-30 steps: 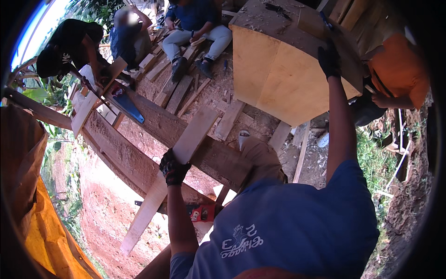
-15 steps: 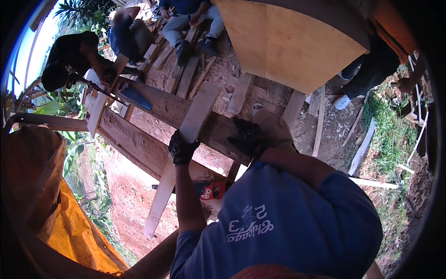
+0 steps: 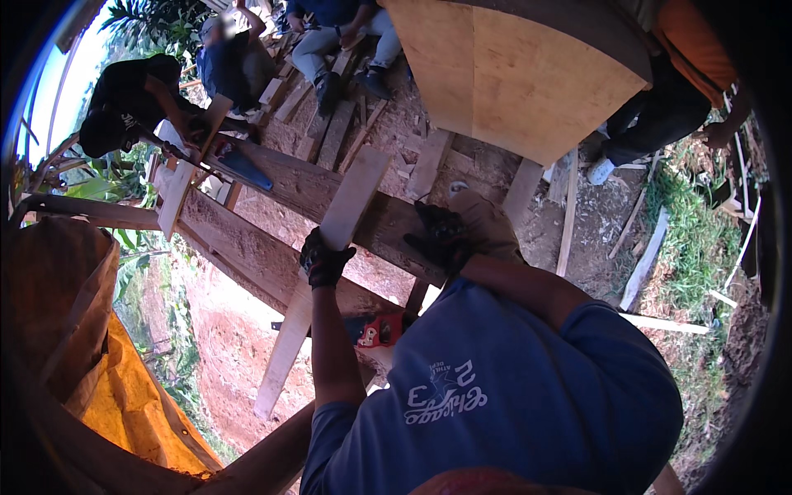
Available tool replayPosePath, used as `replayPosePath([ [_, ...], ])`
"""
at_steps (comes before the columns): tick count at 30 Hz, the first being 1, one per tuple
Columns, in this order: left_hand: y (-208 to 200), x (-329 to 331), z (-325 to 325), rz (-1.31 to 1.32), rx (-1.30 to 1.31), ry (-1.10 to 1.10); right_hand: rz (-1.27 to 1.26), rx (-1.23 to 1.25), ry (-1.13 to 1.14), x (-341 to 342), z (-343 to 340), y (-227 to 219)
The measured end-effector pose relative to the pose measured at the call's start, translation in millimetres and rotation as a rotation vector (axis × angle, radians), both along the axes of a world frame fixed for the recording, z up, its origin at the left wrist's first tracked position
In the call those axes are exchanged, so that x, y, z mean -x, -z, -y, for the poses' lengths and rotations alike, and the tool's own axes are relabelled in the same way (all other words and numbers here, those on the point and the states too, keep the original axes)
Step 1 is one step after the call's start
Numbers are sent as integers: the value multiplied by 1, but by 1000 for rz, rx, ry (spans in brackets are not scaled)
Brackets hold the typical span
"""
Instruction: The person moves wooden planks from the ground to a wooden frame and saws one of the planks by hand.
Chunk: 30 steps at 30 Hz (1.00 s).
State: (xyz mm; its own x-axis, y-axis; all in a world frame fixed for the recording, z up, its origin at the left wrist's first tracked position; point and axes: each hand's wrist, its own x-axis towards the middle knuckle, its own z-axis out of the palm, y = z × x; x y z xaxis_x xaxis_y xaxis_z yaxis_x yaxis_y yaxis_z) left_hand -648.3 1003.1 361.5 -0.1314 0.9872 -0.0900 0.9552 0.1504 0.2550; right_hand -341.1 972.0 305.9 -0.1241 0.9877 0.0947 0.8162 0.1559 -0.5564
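Observation:
My left hand point(image 3: 324, 258), in a black glove, is closed around the edge of a pale wooden board point(image 3: 355, 198). The board lies crosswise over two long, thick beams, its lower end sticking out toward me. My right hand point(image 3: 441, 238), also gloved in black, rests with fingers apart on the near end of the dark upper beam point(image 3: 305, 183), beside my knee. Under the board, close to my left forearm, a handsaw with a red handle point(image 3: 379, 330) lies on the lower beam point(image 3: 239, 239). Farther along the upper beam is a blue tapered saw blade point(image 3: 243, 167).
A person in dark clothes point(image 3: 136, 99) bends over the beams' far end, at a short crosspiece point(image 3: 176, 198). Others sit at the back. A large plywood-faced piece point(image 3: 528, 82) stands upper right, a person behind it. Planks point(image 3: 568, 214) litter the ground. An orange tarp point(image 3: 144, 412) hangs lower left.
My hands stay almost where they were, the left on the board. At the back a seated person has raised an arm, and the person at the right has lowered a hand slightly.

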Motion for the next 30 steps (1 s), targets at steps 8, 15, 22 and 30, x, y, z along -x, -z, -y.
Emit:
replayPosePath([
  [8,4,2,-2,0,-24,0,42,-7,-11,0,1,-8],
  [15,4,1,-3,35,-24,-16,23,-33,-14,-3,4,-13],
  [22,-2,0,-2,-1,6,-7,27,-80,-29,-4,3,-14],
  [30,2,1,-5,-14,3,-12,31,34,-38,-3,-2,-13],
])
